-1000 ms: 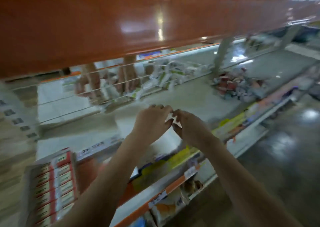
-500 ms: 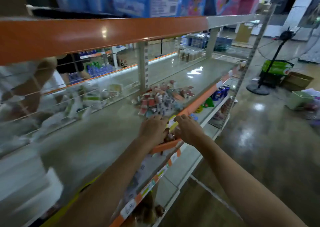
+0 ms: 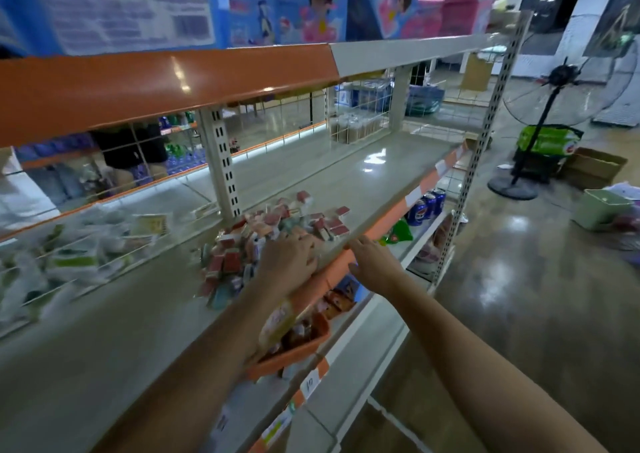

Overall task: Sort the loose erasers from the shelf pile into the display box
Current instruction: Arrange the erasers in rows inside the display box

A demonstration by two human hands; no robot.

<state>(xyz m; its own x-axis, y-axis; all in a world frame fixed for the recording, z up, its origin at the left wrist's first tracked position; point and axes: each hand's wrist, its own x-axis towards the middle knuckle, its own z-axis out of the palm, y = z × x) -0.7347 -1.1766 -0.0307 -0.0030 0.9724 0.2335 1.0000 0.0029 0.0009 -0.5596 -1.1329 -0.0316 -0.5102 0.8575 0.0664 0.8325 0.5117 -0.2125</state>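
Note:
A pile of loose erasers [image 3: 273, 234], mostly red-and-white wrapped blocks, lies on the grey shelf [image 3: 346, 175] close to its front edge. My left hand [image 3: 289, 258] is on the near side of the pile, back towards the camera and fingers bent down among the erasers; its fingertips are hidden. My right hand [image 3: 372, 262] is just right of it, apart from the pile, its straight fingers touching the shelf's orange front lip [image 3: 391, 220]. The display box is out of view.
White packets [image 3: 76, 258] lie behind a wire grid at the back left. The lower shelf carries an orange tray of snacks [image 3: 294, 345] and soda cans [image 3: 427, 203]. A standing fan [image 3: 547, 106], cardboard box [image 3: 592, 168] and green bin [image 3: 601, 208] stand on the floor.
The view has swung right, from the display box end of the shelf to the eraser pile. My hands, held together a second ago, have separated, and the left one has moved onto the pile.

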